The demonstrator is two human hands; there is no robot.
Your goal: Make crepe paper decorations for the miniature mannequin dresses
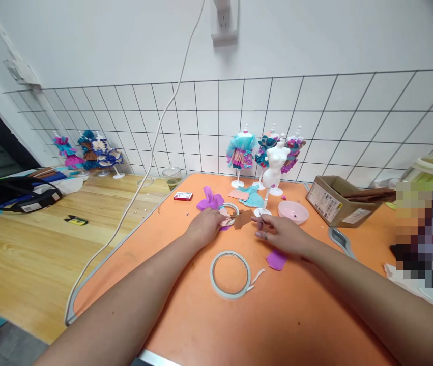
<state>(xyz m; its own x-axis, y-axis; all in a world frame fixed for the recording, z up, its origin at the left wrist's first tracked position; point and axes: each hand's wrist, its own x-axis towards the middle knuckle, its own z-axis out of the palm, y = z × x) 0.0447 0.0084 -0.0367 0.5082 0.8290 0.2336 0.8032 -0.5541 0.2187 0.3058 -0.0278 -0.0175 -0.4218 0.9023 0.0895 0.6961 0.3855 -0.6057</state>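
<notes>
My left hand is closed at the fingertips on small crepe paper pieces. Pale pink paper and a brown piece of crepe paper show there, overlapping a white tape roll. My right hand has its fingers apart, close to the brown paper's right end; whether it touches is unclear. Just behind the right hand stands a bare white mini dress form. Purple crepe paper lies beyond my left hand, and a purple scrap below my right. Nearer me is a larger tape roll with a loose end.
A pink bowl and a cardboard box stand at right, with scissors nearby. Blue paper and a small red-and-white box lie farther back. Dressed forms line the wall. A white cable hangs at left.
</notes>
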